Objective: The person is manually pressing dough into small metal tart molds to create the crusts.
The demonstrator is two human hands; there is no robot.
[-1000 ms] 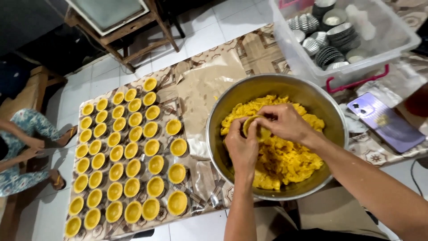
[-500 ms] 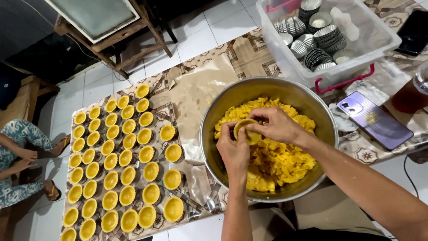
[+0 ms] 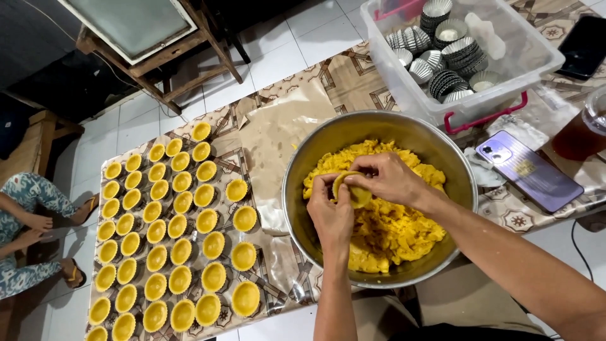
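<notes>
Low on the tiled floor lies a patterned mat, and on it stands a big metal bowl of yellow dough. Above it, left hand and right hand close together around one small tart mould, thumbs pressing dough inside. Pressed too hard, I think the shell may become thin and tear (the filled moulds lie just beside).

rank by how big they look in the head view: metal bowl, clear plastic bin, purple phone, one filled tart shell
1. metal bowl and clear plastic bin: too close to rank; the bin is cut off by the frame
2. purple phone
3. filled tart shell
</notes>
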